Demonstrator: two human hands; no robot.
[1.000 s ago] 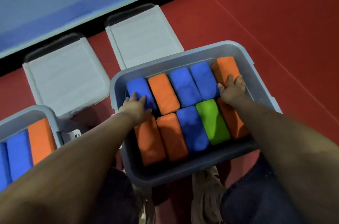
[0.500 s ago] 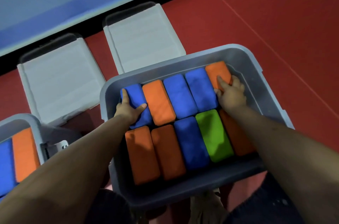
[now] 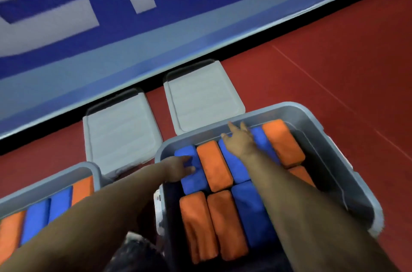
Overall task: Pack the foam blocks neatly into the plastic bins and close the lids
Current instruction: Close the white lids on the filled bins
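Observation:
A grey plastic bin (image 3: 347, 173) in front of me holds two rows of orange and blue foam blocks. My left hand (image 3: 180, 169) lies with straight fingers on the back-left blue block (image 3: 194, 179). My right hand (image 3: 239, 140) stretches over the middle blue block (image 3: 237, 171), its fingers straight and pointing past the bin's far rim. An orange block (image 3: 215, 164) lies between the two hands. My right forearm hides the green block. A second grey bin (image 3: 55, 174) at the lower left holds orange and blue blocks.
Two light grey lids (image 3: 121, 131) (image 3: 201, 96) lie flat on the red floor (image 3: 323, 71) beyond the bins. A blue and white wall banner (image 3: 133, 15) runs behind them. My shoe (image 3: 136, 247) shows near the bottom edge.
The view tipped up toward the wall. My right hand left the back-right orange block and reached leftward and forward over the middle blue blocks. My left hand stayed on the back-left blue block.

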